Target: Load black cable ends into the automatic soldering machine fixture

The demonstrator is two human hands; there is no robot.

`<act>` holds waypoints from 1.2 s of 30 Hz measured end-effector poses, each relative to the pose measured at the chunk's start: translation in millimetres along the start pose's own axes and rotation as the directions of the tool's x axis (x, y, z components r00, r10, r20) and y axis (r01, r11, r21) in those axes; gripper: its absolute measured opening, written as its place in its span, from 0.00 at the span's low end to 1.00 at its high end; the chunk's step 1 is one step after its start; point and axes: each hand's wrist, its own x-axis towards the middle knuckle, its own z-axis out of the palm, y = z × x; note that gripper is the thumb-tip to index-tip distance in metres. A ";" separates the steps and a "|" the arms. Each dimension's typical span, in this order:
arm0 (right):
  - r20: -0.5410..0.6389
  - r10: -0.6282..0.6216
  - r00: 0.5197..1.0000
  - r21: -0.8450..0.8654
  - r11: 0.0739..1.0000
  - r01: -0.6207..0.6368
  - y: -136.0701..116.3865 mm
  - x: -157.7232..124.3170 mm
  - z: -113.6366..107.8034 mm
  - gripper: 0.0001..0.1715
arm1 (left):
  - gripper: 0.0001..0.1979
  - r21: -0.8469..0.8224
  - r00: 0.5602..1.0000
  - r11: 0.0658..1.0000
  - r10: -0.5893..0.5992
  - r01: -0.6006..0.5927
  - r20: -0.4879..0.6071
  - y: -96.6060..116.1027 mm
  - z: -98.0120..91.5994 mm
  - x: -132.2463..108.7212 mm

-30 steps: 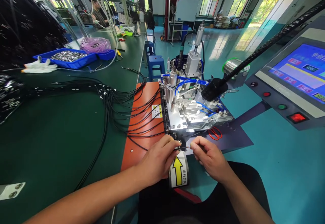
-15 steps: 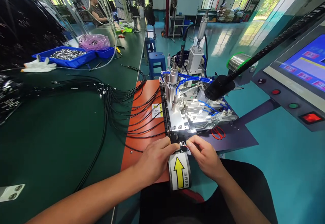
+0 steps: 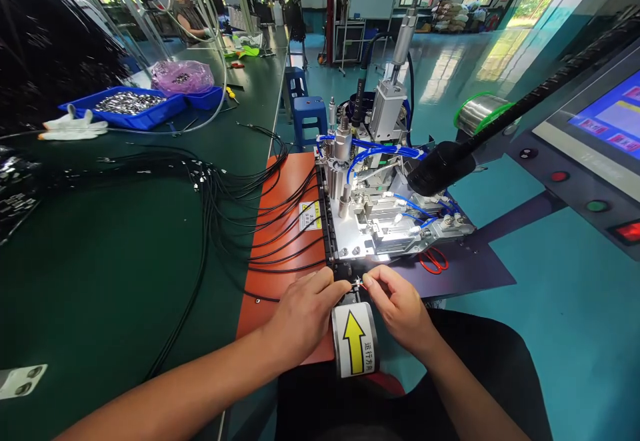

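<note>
My left hand is pinched on the end of a thin black cable at the front edge of a small metal machine. My right hand is pinched on the cable's fine wire tip, fingertips almost touching the left hand's. Both sit just above a curved label with a yellow arrow. Several more black cables fan across the orange mat into the machine's left side.
Red-handled scissors lie right of the machine. A control panel with screen and buttons stands at right, a black flexible arm overhead. Blue trays of metal parts, white gloves and a seated person are at far left.
My right hand has moved left toward the left hand, closing the gap at the cable tip. The view has tilted slightly, shifting everything up and right.
</note>
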 end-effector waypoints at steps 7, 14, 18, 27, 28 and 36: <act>-0.018 -0.013 1.000 -0.014 1.000 0.013 4.3 -0.3 2.4 0.14 | 0.11 0.001 1.000 1.000 -0.004 0.004 -0.008 -2.1 3.9 -1.1; -0.019 -0.010 1.000 -0.017 1.000 0.009 2.8 -1.1 2.1 0.14 | 0.11 0.008 1.000 1.000 0.002 -0.002 -0.010 -1.8 3.6 -1.2; -0.023 -0.011 1.000 -0.021 1.000 0.011 2.6 -1.0 1.7 0.14 | 0.11 0.022 1.000 1.000 -0.015 0.015 0.004 -0.5 2.5 -0.3; -0.024 0.005 1.000 -0.028 1.000 -0.006 2.9 -1.3 2.6 0.15 | 0.12 0.062 0.999 0.997 -0.037 0.035 0.027 0.6 3.7 -0.3; -0.025 0.006 1.000 -0.030 1.000 -0.007 2.7 -1.5 2.7 0.16 | 0.12 0.063 0.999 0.997 -0.037 0.035 0.027 0.5 4.0 -0.5; -0.027 0.000 1.000 -0.041 0.999 -0.001 2.9 -0.4 3.1 0.16 | 0.11 0.072 0.998 0.997 -0.042 0.040 0.037 0.2 3.7 0.8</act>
